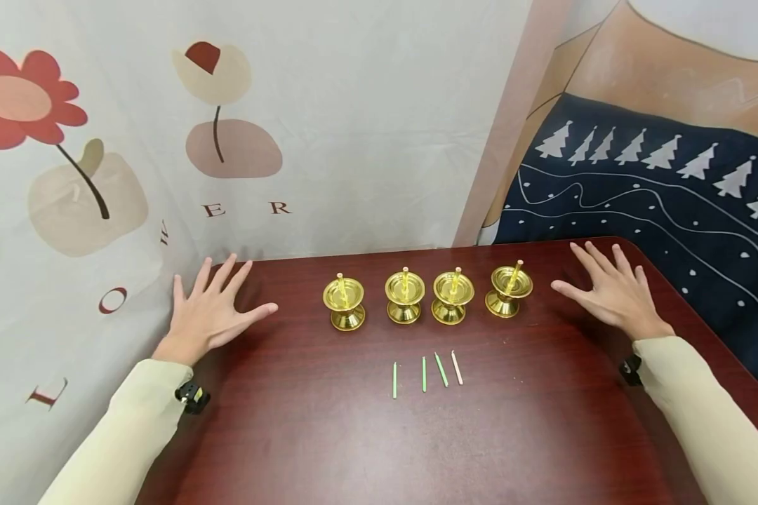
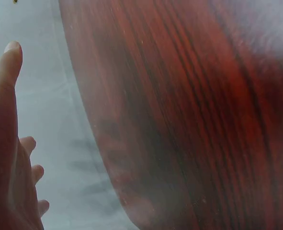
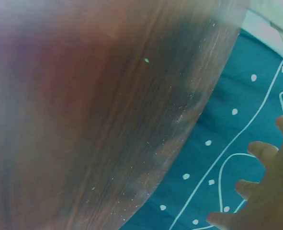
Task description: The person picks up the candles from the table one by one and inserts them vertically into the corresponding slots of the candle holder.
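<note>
Dark-red wood-grain table (image 1: 524, 435): near far edge, four shiny gold pedestal holders (image 1: 404, 313); farther in, three thin green sticks (image 1: 424, 374), one pale-pink stick (image 1: 457, 368)

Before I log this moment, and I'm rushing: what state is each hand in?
Left hand: open, holding nothing.
Right hand: open, holding nothing.

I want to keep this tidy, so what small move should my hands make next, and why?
Probably bring your spread right hand toward the thin pale-pink stick on the dark red wooden table: it lies loose, right of three thin green sticks and so nearest that hand, which holds nothing. The shiny gold metal pedestal cups each have a slim yellowish stick standing in them.
</note>
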The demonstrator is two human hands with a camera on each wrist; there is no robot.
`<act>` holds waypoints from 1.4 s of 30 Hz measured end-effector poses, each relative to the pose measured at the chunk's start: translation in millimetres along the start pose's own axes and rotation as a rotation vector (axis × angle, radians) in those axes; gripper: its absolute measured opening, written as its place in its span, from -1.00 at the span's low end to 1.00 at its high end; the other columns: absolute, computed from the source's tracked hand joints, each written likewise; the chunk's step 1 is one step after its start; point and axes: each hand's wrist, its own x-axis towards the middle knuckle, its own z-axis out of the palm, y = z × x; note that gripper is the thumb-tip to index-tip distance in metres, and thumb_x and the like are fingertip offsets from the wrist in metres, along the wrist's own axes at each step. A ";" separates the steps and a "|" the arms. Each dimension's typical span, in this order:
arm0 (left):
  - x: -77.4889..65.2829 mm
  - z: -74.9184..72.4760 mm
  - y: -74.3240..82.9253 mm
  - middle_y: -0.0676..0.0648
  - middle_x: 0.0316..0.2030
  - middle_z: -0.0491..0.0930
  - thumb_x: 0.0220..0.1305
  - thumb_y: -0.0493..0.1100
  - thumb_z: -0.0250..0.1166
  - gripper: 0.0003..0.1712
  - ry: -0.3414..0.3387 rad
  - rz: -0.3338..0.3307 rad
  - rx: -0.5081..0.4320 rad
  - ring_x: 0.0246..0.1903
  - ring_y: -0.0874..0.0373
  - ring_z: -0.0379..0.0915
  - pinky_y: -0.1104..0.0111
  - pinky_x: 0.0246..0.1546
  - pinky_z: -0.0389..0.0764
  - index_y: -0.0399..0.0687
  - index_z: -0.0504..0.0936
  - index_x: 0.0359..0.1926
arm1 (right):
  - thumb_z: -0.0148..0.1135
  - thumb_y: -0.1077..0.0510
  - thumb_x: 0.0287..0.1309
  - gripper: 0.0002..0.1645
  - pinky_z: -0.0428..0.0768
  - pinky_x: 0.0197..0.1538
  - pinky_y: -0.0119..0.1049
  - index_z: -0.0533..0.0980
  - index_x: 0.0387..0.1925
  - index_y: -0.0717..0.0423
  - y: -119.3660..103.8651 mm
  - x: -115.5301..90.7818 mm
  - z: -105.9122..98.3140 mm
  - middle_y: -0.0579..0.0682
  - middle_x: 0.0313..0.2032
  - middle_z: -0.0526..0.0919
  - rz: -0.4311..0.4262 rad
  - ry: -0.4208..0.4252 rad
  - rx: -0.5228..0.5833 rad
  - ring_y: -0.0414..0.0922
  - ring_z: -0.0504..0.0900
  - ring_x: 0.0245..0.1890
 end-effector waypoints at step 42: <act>-16.6 32.0 128.2 -0.16 0.74 0.00 0.48 0.05 0.45 0.17 0.018 0.066 -0.908 0.72 -0.13 -0.17 -0.27 0.62 -0.02 0.03 -0.11 0.81 | 0.70 -0.09 0.12 -0.28 0.56 0.23 0.13 0.64 0.26 0.05 -174.6 -83.5 50.3 -0.13 0.15 0.70 -0.440 0.004 0.421 -0.04 0.56 0.22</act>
